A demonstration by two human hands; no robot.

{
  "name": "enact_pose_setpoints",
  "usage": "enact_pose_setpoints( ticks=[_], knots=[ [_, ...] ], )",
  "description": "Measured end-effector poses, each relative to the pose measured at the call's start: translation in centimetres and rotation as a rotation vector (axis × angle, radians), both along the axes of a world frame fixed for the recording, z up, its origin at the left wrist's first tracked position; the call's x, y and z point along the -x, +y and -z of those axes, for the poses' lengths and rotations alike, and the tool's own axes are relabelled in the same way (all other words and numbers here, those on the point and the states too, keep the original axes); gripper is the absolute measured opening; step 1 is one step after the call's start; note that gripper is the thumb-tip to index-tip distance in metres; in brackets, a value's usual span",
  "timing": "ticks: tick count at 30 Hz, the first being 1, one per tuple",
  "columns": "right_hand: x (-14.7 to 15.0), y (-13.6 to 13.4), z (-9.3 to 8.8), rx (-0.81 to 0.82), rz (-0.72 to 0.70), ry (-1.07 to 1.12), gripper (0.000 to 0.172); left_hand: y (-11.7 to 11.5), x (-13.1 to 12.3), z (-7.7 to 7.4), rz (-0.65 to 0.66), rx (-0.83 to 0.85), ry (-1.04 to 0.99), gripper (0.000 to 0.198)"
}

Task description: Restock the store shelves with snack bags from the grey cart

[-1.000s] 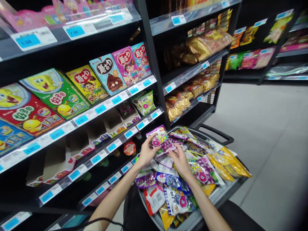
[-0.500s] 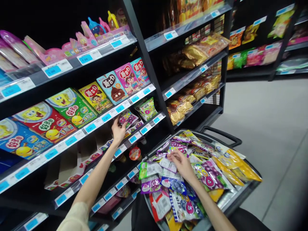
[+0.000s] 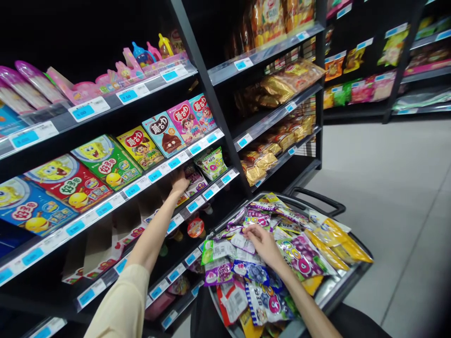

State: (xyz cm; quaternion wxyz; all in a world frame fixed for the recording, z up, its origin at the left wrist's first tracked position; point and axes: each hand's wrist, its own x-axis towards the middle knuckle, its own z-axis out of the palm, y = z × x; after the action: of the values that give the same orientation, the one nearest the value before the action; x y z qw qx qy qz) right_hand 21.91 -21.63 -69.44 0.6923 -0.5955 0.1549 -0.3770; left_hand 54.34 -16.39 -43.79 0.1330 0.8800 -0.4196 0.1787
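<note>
My left hand [image 3: 180, 182] reaches deep into the low shelf under the row of biscuit boxes. Its fingers are in shadow and hidden, so their grip does not show. Beside it sits a carton of purple gummy candy packets [image 3: 195, 178], and a green candy packet [image 3: 212, 163] leans to its right. My right hand [image 3: 262, 241] is over a full grey basket [image 3: 220, 312], its thumb and fingers drawn together at a white-and-purple candy packet [image 3: 243, 242]. Whether they pinch it is unclear. Around that hand lie grape candy packets [image 3: 305, 256] and blueberry candy packets [image 3: 269, 300].
Cartoon biscuit boxes [image 3: 105, 159] line the shelf above my left hand, whose price-tag edge [image 3: 155, 176] overhangs the reach. A black shelf post [image 3: 211, 103] stands to the right. The basket's black handle [image 3: 322, 199] sticks out at the back, with grey floor [image 3: 398, 211] beyond.
My left hand has gone deeper into the shelf; the purple packet that was at its fingers no longer shows in front. My right hand stays over the basket. The view has shifted slightly.
</note>
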Motion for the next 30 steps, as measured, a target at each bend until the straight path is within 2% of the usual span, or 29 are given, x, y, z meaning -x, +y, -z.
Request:
enact_pose_setpoints(
  ticks=[6,9,12,14,18,22,24,26,28,30],
  knots=[
    [0.0,-0.1,0.4,0.042,-0.007,0.024,0.038,-0.7,0.9,0.5,0.093,-0.166,-0.007,0.047],
    [0.0,-0.1,0.5,0.072,-0.012,0.037,0.031,-1.2,0.6,0.8,0.08,-0.228,0.033,0.047],
    [0.0,0.0,0.3,0.107,-0.002,0.052,0.025,-1.4,0.3,0.9,0.059,-0.223,0.044,0.049],
    [0.1,0.0,0.0,0.17,0.029,0.059,0.021,-1.3,0.4,0.8,0.06,-0.2,0.055,0.048],
    [0.3,0.4,-0.7,0.326,0.112,0.101,0.016,-1.0,1.1,0.1,0.081,-0.076,0.069,0.031],
    [0.7,1.1,-1.3,0.465,0.152,0.169,0.015,-0.9,3.3,-0.4,0.066,0.166,0.012,0.039],
    [0.9,1.5,-1.6,0.541,0.15,0.182,0.017,-0.6,5.4,-0.2,0.171,0.286,-0.104,0.036],
    [1.1,1.7,-1.8,0.601,0.135,0.184,0.018,-0.2,8.1,0.5,0.369,0.272,-0.247,0.03],
    [1.4,1.8,-2.2,0.645,0.12,0.182,0.019,0.1,11.0,2.1,0.586,0.078,-0.285,0.027],
    [1.7,1.8,-2.8,0.676,0.117,0.179,0.021,0.0,13.4,4.5,0.755,-0.116,-0.163,0.028]
  ],
)
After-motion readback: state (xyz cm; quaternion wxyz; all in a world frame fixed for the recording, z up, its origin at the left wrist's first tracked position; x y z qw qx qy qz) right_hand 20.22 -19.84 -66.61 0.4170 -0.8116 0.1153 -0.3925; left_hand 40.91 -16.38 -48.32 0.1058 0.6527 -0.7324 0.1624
